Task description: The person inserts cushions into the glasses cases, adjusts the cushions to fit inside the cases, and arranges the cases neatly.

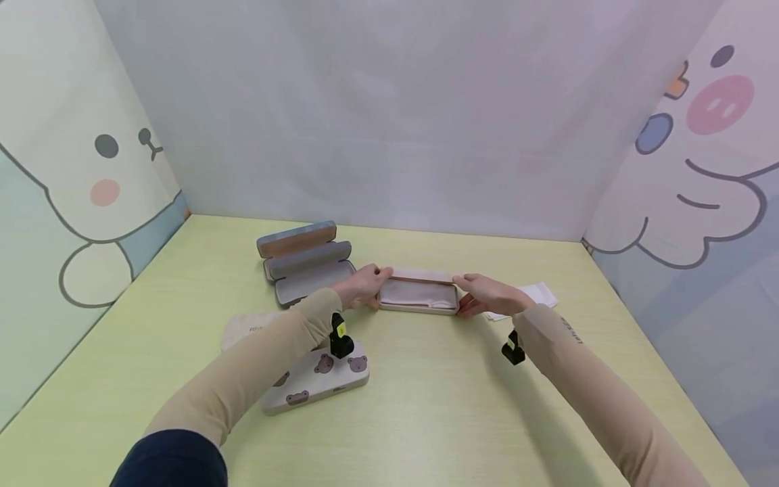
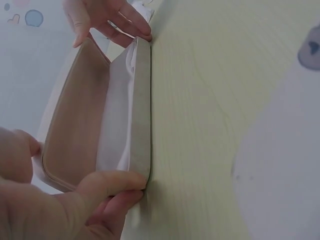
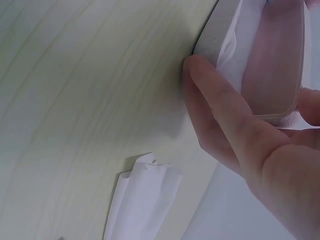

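Observation:
A light eyeglass case sits on the table between both hands, its lid raised partway. Inside lies a folded white cloth. My left hand grips the case's left end, with fingers at the base and lid in the left wrist view. At the opposite end my right hand holds it, thumb on the lid edge and fingers against the base corner. A loose folded white cloth lies on the table near the right hand.
Open eyeglass cases with grey and brown linings stand close together behind the left hand. Nearer, partly under the left forearm, are a bear-print case and a pale case with lettering. A pale curtain backs the table.

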Tool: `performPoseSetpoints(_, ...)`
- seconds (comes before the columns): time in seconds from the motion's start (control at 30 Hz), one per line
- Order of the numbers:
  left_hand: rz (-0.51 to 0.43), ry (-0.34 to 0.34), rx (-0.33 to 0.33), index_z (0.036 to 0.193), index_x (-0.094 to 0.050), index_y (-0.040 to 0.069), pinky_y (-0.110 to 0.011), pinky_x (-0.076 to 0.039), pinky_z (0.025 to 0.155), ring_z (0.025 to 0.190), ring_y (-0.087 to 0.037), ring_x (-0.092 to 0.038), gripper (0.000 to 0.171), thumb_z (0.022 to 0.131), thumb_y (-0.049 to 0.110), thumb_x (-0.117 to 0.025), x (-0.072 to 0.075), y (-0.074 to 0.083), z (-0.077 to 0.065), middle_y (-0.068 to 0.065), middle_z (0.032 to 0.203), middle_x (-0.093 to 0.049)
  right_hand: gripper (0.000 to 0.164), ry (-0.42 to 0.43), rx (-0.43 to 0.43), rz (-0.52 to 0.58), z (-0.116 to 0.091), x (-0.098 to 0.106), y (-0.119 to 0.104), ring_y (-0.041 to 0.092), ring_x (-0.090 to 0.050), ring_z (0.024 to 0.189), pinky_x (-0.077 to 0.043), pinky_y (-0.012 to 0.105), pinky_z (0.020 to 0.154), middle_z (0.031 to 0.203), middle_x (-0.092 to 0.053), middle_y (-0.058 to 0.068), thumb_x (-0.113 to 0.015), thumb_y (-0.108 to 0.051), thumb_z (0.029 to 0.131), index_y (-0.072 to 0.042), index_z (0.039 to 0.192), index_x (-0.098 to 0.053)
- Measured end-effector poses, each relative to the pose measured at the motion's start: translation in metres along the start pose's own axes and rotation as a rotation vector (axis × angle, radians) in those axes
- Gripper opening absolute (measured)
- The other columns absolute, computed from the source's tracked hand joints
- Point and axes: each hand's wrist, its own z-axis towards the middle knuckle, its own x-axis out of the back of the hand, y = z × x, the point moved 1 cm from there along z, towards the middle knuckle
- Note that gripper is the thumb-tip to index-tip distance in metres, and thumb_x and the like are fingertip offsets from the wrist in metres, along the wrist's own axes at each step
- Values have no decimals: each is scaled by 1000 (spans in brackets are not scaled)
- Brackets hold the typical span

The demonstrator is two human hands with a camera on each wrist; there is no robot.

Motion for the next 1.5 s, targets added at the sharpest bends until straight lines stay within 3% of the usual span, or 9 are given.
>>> performPoseSetpoints(0.23,16,7,-2,132,-38,0,-24,-43,58,63,-14,-44,44,103,33,-40,2,-2,0,-11,91,-43,46,-14,18,3,0,0,1,26,-59,99,-54,38,90,116,-50,25,-29,-27,106,7,136,-29)
performPoseSetpoints(0.53,6,6,2,137,-36,0,-24,-47,66,87,-21,-49,49,102,35,-42,1,-5,1,-19,123,-43,46,-26,20,7,-1,0,3,25,-57,102,-54,38,91,121,-48,25,-31,-26,106,8,136,-30)
performPoseSetpoints(0.83,23,12,-11,136,-37,0,-22,-47,66,98,-22,-51,49,102,34,-43,1,-9,3,-22,133,-44,45,-27,24,10,-4,0,2,25,-57,103,-53,37,91,125,-46,26,-33,-25,106,9,135,-31)
performPoseSetpoints(0.97,30,17,-15,137,-37,0,-23,-49,68,97,-23,-53,48,102,33,-43,1,-8,1,-23,135,-44,45,-33,33,13,-4,1,2,25,-57,103,-53,37,92,125,-46,26,-34,-24,105,9,136,-31)
performPoseSetpoints(1.23,12,-1,-32,139,-34,-1,-27,-48,72,80,-20,-50,48,103,29,-41,-1,-7,-2,-14,99,-47,46,-40,39,-4,-3,2,4,25,-57,105,-53,36,92,124,-48,25,-36,-23,105,9,138,-29)
performPoseSetpoints(1.5,81,11,-32,141,-33,-1,-28,-47,80,100,-23,-55,51,102,31,-43,1,-6,-3,-19,120,-51,62,-50,32,-7,-2,3,6,30,-55,114,-51,38,96,133,-42,31,-37,-22,105,8,149,-6)
